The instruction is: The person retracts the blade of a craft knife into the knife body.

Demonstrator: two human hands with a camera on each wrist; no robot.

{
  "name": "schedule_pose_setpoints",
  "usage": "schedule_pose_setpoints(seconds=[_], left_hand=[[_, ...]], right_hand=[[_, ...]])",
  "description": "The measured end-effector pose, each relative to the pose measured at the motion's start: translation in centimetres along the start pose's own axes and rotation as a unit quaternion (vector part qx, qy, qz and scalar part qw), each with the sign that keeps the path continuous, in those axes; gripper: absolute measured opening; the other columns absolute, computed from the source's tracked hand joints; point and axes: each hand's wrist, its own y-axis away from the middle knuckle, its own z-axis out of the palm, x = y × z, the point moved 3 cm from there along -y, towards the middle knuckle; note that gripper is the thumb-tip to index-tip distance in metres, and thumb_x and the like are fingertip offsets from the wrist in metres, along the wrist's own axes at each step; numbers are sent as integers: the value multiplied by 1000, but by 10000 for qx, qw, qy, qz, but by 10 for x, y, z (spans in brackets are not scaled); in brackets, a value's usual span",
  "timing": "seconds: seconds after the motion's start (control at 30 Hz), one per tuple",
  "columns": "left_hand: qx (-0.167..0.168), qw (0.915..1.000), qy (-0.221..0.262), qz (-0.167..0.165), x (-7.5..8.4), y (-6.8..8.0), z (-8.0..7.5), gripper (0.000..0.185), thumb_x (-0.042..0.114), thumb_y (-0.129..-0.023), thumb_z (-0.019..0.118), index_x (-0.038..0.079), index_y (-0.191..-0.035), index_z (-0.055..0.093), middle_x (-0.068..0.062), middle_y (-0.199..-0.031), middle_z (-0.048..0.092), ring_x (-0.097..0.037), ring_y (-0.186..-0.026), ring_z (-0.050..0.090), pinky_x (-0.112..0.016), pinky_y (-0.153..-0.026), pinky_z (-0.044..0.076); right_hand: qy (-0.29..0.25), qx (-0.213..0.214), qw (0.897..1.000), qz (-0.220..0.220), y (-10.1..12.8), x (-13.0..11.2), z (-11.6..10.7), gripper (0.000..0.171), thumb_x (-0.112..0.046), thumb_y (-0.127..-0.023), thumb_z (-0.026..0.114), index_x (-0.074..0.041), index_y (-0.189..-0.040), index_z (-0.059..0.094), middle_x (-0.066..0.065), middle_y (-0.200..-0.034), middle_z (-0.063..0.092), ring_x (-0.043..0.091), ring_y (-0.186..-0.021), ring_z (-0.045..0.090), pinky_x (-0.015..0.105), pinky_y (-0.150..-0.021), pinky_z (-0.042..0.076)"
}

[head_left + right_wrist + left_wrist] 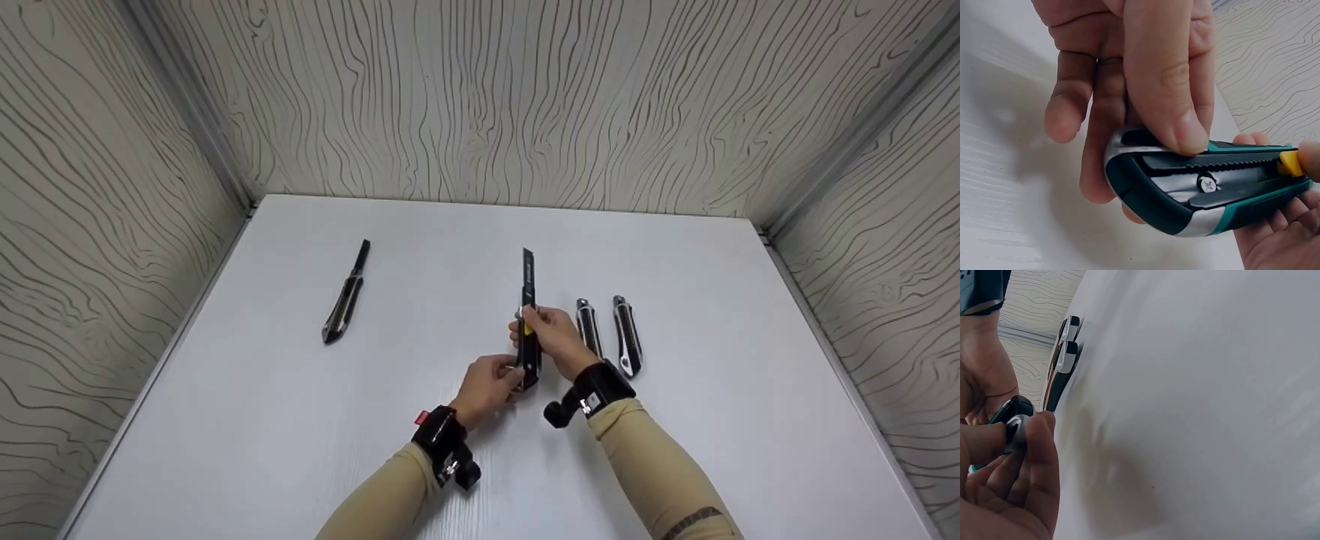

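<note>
A box cutter (529,354) points away from me over the middle of the table, its dark blade (528,264) slid far out. My right hand (561,337) grips its body, thumb against the yellow slider (1291,163). At the butt end, my left hand (486,384) pinches the handle between thumb and fingers. Seen from the right wrist, the handle is dark green with silver trim, and a screw (1206,183) shows in its slot. The left wrist view catches only the rounded silver butt (1016,430) between the left fingers.
Two box cutters with no blade showing, one nearer (589,326) and one farther right (628,336), lie beside my right hand. Another box cutter (343,307), its dark blade extended, lies on the left. Wood-patterned panels (480,97) enclose the white table (262,420).
</note>
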Motion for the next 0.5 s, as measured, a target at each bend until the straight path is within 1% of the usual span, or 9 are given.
schedule_pose_setpoints(seconds=[0.23, 0.4, 0.5], left_hand=[[31, 9996, -186, -206, -3, -2, -1, 30, 12, -96, 58, -3, -121, 63, -12, -94, 74, -22, -78, 69, -35, -66, 58], [6, 9995, -255, -185, -3, -1, -2, 30, 12, -96, 57, -3, -121, 63, -11, -94, 74, -22, -78, 70, -32, -64, 58], [13, 9995, -273, -186, -4, -1, -2, 29, 12, -96, 57, -3, -121, 63, -11, -93, 74, -23, -77, 70, -28, -61, 56]], right_hand=[[-62, -12, 10000, 54, -2, 3, 1, 39, -25, -104, 47, 7, -125, 52, 8, -97, 69, 14, -83, 68, 29, -82, 57], [-116, -135, 9998, -39, -1, 3, 1, 39, -22, -104, 47, 9, -127, 51, 9, -98, 69, 14, -83, 68, 29, -82, 57], [-120, -234, 9996, -118, 0, 3, 1, 38, -20, -104, 46, 10, -128, 49, 9, -99, 68, 14, -84, 68, 29, -82, 57]])
